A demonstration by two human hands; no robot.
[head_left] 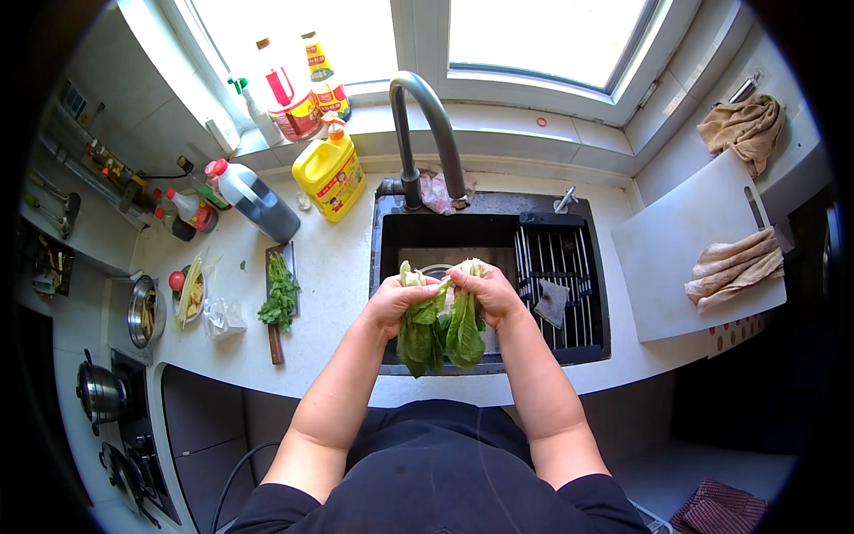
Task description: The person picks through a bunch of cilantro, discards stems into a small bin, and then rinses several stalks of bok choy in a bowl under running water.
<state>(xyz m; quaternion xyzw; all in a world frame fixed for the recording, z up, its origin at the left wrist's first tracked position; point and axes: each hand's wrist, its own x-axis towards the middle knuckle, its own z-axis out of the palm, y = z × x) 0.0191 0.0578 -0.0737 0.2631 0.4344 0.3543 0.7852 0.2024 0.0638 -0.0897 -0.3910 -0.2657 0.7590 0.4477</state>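
My left hand (392,298) and my right hand (490,294) both grip a bunch of leafy green vegetable (440,329) over the black sink (445,233). The pale stalk ends stick up between my fists and the dark leaves hang down toward the sink's front edge. A curved grey faucet (427,125) arches above the basin behind the bunch.
A black rack (556,276) with a grey cloth sits in the sink's right half. A white cutting board (689,249) with a folded towel lies to the right. Left counter holds a knife with green herbs (279,298), a yellow jug (331,173), bottles, a plate and a plastic bag. Stove and pots at far left.
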